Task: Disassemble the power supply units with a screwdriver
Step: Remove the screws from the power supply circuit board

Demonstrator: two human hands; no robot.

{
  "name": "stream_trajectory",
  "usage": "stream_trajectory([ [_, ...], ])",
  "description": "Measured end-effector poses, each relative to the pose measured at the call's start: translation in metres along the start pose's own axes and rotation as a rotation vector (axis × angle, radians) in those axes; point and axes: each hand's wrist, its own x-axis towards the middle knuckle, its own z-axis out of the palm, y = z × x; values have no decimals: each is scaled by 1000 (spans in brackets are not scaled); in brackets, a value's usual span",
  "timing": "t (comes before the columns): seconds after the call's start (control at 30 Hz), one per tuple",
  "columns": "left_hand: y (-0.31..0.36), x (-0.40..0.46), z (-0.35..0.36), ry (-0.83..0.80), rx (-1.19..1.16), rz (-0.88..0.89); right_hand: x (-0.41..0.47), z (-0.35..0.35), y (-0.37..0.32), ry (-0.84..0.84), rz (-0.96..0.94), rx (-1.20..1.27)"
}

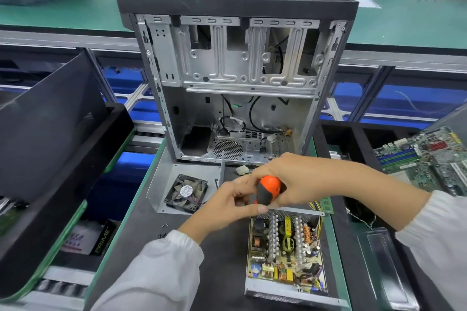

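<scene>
An opened power supply unit [285, 255] lies on the black mat in front of me, its circuit board with heat sinks and coils exposed. Its grey metal cover [161, 184] rests to the left with a black fan [186, 193] fixed inside. An orange and black screwdriver [268, 189] stands above the unit's far edge. My right hand [298, 179] grips its handle from the right. My left hand [232, 199] pinches the lower part of the handle; the shaft and tip are hidden behind my fingers.
An empty computer case [235, 78] stands upright just behind the work spot. A black side panel [50, 124] leans in a tray at the left. Green motherboards [427, 159] lie at the right. Small loose screws [163, 230] sit on the mat near my left wrist.
</scene>
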Motion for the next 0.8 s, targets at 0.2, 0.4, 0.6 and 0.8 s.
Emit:
stream_trajectory([
  [0.2,-2,0,3,69,29,-3,-7,4,-21,234,209,-419],
  [0.4,1,6,10,119,-59,-22,-4,18,-29,236,89,-603],
  [0.6,16,5,-7,-8,-44,16,-11,8,-21,85,78,-548],
  [0.8,21,6,-4,-72,-8,35,-18,3,-24,18,-2,-407],
])
